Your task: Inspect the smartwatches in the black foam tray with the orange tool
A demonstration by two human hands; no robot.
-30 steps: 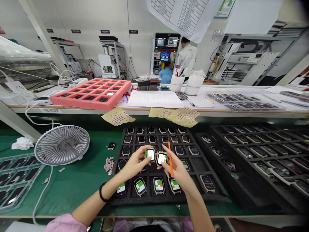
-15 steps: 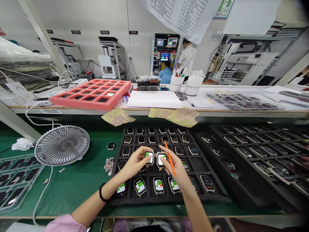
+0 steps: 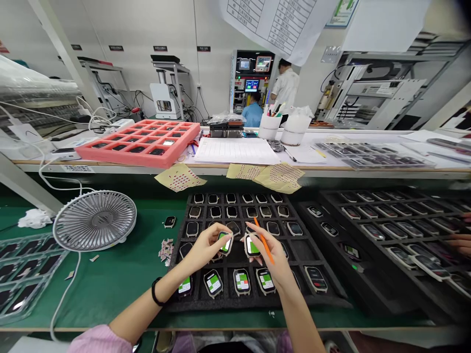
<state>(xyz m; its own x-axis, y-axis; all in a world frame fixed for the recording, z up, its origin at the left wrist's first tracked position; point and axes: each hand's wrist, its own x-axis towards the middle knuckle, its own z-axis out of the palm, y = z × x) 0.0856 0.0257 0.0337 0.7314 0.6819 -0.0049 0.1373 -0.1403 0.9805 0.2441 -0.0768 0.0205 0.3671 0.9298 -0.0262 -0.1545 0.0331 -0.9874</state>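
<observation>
My left hand (image 3: 210,245) is closed on a smartwatch case (image 3: 225,244), thumb at its lit green-and-white screen. A second watch case (image 3: 252,245), also lit green and white, sits in my right hand (image 3: 271,251). An orange pen-like stick (image 3: 265,243) is tucked in the same right hand, slanting across the fingers. Both watches are held above a black foam tray (image 3: 306,251) whose compartments hold several more watch cases. In the tray's front row, one watch (image 3: 242,282) shows a green, white and red screen; others farther back are dark.
A grey fan (image 3: 96,220) and a clear tray (image 3: 22,274) lie left. Paper scraps (image 3: 166,252) and a loose watch (image 3: 170,222) are beside the black tray. More black trays (image 3: 371,255) extend right, near another person's hand (image 3: 460,243). A pink foam tray (image 3: 140,142) rests on the shelf.
My hands have moved slightly apart; the left watch now tilts and the right one sits a little farther right. Another person's hand shows more at the right edge.
</observation>
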